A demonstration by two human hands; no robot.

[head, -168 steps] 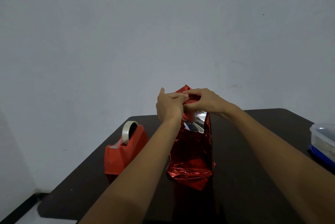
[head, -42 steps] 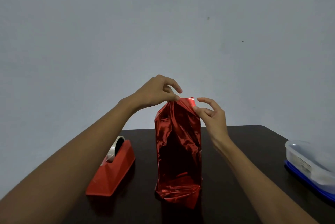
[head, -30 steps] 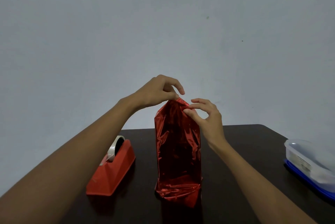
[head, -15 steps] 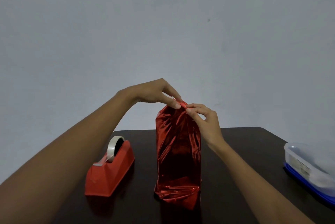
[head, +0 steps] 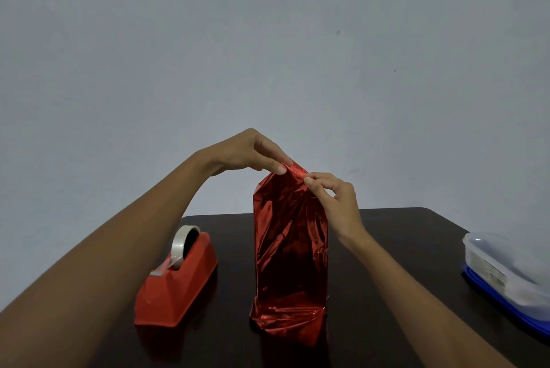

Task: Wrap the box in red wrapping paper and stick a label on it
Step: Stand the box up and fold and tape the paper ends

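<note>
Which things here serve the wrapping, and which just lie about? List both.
For the job:
paper, upright on the table, its top pinched by the left hand and the right hand
dispenser, probably for taping

Lying about:
tub, clear with blue beneath, at the table's right edge

Left hand and right hand pinch red wrapping paper top.

No legible text; sticker on plastic container too blurred to read
</note>
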